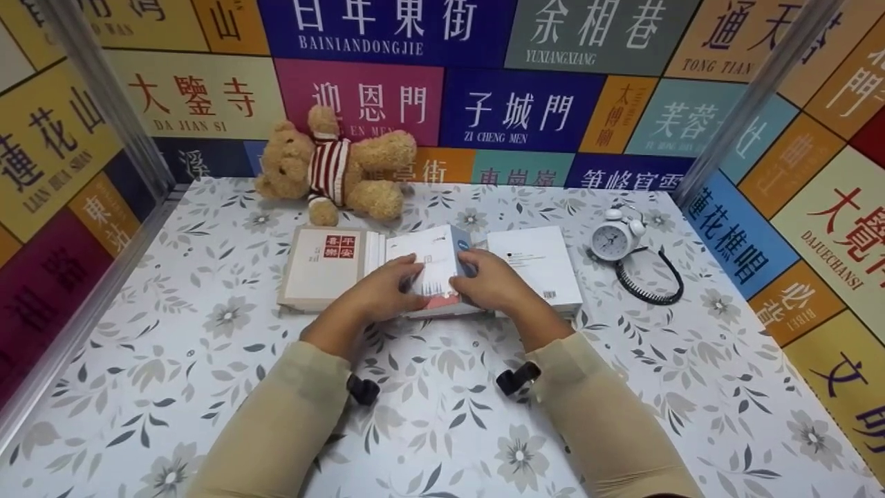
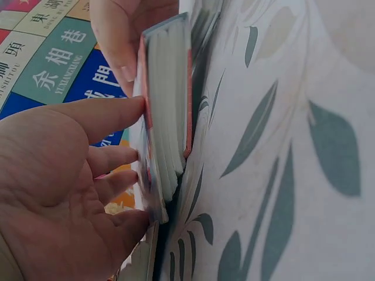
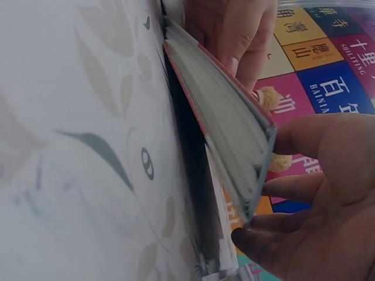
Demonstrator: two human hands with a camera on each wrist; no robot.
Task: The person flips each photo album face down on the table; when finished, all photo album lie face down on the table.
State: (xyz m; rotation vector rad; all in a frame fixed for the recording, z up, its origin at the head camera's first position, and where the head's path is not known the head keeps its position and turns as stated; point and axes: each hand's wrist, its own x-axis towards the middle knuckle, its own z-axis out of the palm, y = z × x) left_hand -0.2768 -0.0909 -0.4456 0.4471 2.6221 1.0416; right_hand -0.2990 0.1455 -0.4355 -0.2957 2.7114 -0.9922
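Observation:
A hardcover book with a white cover, pink lower edge and blue spine lies between my hands, its spine side tilted up. My left hand holds it from the left, with the thumb on the cover. On the spine side, my right hand grips it with the thumb on the cover and fingers at the spine. The page block shows between the covers in the right wrist view. A beige book with a red stamp lies left of it, and a white book lies to the right.
A teddy bear in a striped shirt lies behind the books. Right of them stand a white alarm clock and a black toothed headband. Colourful printed panels border the flowered tabletop.

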